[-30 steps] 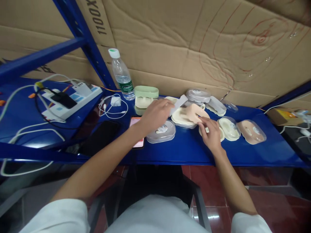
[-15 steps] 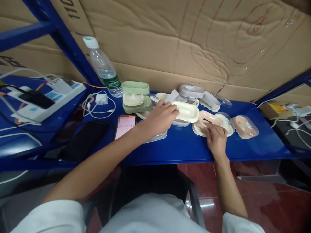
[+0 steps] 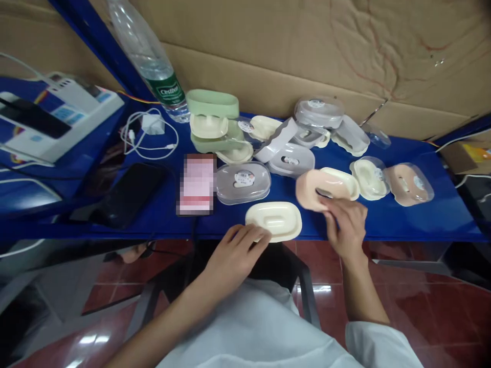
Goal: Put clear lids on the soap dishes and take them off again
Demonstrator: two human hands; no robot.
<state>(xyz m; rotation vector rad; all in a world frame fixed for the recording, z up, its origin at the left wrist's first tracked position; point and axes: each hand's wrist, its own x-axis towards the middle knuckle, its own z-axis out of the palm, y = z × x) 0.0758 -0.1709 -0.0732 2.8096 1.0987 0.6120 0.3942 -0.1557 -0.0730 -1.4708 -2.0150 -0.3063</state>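
Note:
My left hand (image 3: 240, 253) is at the table's front edge, its fingers over the near left rim of a cream oval soap-dish tray (image 3: 286, 221) with a raised ridge in its middle. My right hand (image 3: 347, 225) pinches the near rim of a peach soap-dish part (image 3: 311, 190) with a slot in it. This part is tilted, and another cream tray (image 3: 344, 179) shows behind it. Left of them lies a grey soap dish (image 3: 226, 186) under a clear lid. To the right are a cream dish (image 3: 366, 179) and a peach dish (image 3: 408, 186), both with clear covers.
Several grey pieces (image 3: 291, 159) and stacked green parts (image 3: 213, 105) line the back. A water bottle (image 3: 169, 89) stands at the back left. A phone (image 3: 196, 184), a white cable (image 3: 153, 153) and a power strip (image 3: 53, 135) lie on the left. Cardboard (image 3: 268, 56) rises behind.
My left hand has brought the cream tray down toward me to the table's front edge. My right hand has lifted and tilted the peach part. The view has dipped.

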